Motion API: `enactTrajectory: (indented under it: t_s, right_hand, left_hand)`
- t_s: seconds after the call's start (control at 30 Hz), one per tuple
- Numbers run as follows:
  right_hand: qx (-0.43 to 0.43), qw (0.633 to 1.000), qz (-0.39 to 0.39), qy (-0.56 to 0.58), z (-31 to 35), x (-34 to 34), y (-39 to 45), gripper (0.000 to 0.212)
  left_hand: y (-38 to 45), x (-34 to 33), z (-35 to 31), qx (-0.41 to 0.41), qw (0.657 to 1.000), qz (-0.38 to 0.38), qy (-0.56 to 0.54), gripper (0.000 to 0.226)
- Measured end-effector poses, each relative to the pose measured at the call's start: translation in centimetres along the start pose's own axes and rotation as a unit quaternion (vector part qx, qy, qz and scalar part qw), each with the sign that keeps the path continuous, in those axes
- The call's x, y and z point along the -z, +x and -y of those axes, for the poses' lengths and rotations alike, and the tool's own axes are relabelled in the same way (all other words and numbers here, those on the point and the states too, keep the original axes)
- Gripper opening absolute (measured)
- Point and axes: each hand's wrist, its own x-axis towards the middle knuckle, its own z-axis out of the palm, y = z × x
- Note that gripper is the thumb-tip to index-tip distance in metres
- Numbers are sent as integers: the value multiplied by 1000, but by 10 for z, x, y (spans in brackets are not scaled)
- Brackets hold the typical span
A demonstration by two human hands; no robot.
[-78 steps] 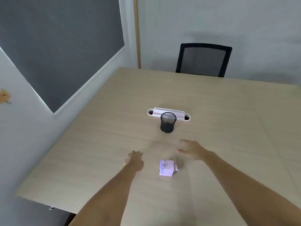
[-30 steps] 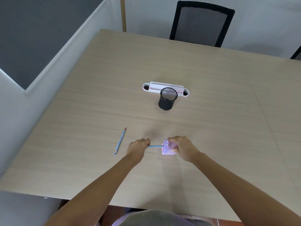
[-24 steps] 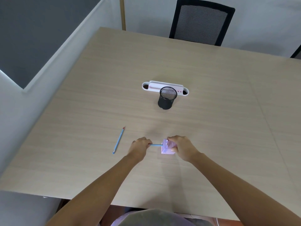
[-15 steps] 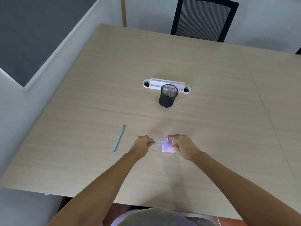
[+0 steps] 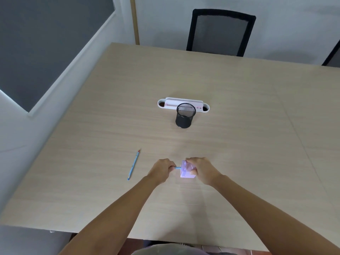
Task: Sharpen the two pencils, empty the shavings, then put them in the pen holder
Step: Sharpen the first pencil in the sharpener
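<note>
Pale wood grain runs across the wide counter (image 5: pixel 239 162), with a grey wall and one full black mesh chair (image 5: pixel 219 32) behind it and the edge of a second at the far right. Near the front edge, the right hand (image 5: pixel 199 169) grasps a small lilac sharpener (image 5: pixel 185 171) and pins it to the counter, while the left hand (image 5: pixel 161 170) is curled round the first blue pencil (image 5: pixel 177 168), whose short visible stretch runs level into the sharpener's left face. To do this step well, I judge the pencil should stay straight in line with the opening, pushed in gently while it is turned, with the right hand pressing down so the body does not skid or tip; whether the point is done cannot be told from here. Counted: two pencils, the second pencil (image 5: pixel 134 164) lying loose to the left of the hands, well apart from them; one sharpener; one black mesh pen holder (image 5: pixel 184 116) standing upright farther back, empty as far as shows; one white tray (image 5: pixel 166 103) just behind it.
</note>
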Motion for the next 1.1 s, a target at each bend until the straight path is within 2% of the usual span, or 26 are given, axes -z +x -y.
enactTrajectory:
  t_s: [0.1, 0.17, 0.27, 0.33, 0.4, 0.43, 0.53, 0.63, 0.7, 0.9, 1.03, 1.1]
  right_hand:
    - [-18, 1000, -9, 18, -8, -2, -5, 31]
    - [-54, 995, -74, 27, -15, 0, -12, 44]
    - [-119, 976, -178, 37, -28, 3, -27, 40]
    - [-147, 974, -170, 14, -38, 0, -36, 34]
    - [-155, 982, -106, -10, -49, -10, -40, 35]
    - [-159, 984, -81, -16, -52, -15, -40, 32]
    - [-140, 988, -70, -16, -52, -25, -33, 23]
    - [-136, 989, -46, -22, -51, -32, -22, 25]
    - [-138, 989, -45, -27, -54, -36, -16, 24]
    - [-140, 989, -44, -37, -64, -46, -8, 13]
    - [-104, 989, -62, -88, -69, -51, -21, 20]
    - [-93, 992, -64, -60, -67, -52, -29, 17]
  left_hand:
    - [2, 4, -7, 13, 999, 19, 24, 28]
    - [2, 5, -16, 8, 999, 10, 44, 50]
    - [4, 4, -39, -55, 996, -22, 68, 79]
    - [10, -7, -56, -79, 988, -19, 133, 90]
    - [18, -23, -69, -53, 972, 8, 231, 96]
    - [21, -30, -75, -27, 962, 25, 270, 95]
    - [27, -47, -84, 50, 946, 41, 317, 79]
    - [29, -56, -85, 85, 944, -11, 317, 60]
    - [31, -61, -82, 74, 949, -32, 306, 54]
    - [34, -62, -82, 82, 948, -52, 304, 60]
    - [33, -62, -83, 85, 938, -57, 331, 61]
    - [32, -63, -83, 81, 935, -55, 342, 61]
